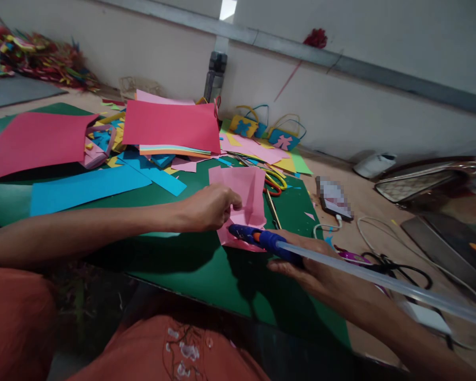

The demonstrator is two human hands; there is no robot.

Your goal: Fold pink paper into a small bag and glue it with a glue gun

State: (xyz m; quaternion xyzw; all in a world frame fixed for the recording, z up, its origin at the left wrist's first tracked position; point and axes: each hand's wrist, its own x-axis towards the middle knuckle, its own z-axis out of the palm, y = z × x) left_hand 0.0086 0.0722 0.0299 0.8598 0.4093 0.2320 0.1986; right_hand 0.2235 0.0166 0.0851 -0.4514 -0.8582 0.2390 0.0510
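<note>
My right hand (297, 259) is wrapped round a blue hot glue gun (275, 242). A long translucent glue stick (381, 279) runs out of its back end toward the right edge. The gun's tip points left, over the lower flap of a folded pink paper (252, 185) lying on the green board (182, 259). My left hand (214, 207) is closed at the paper's left side, its fingers curled against it; the fingertips are partly hidden. Just behind the paper lie scissors (275, 182) with red and yellow handles, and beside it a thin pencil-like stick (273, 210).
Red sheets (170, 124) and blue strips (91, 188) cover the left and back. Small paper bags (244, 126) stand by the wall. A phone (333, 196) with a white cable, dark-handled scissors (396, 269) and a handbag (428, 180) lie to the right.
</note>
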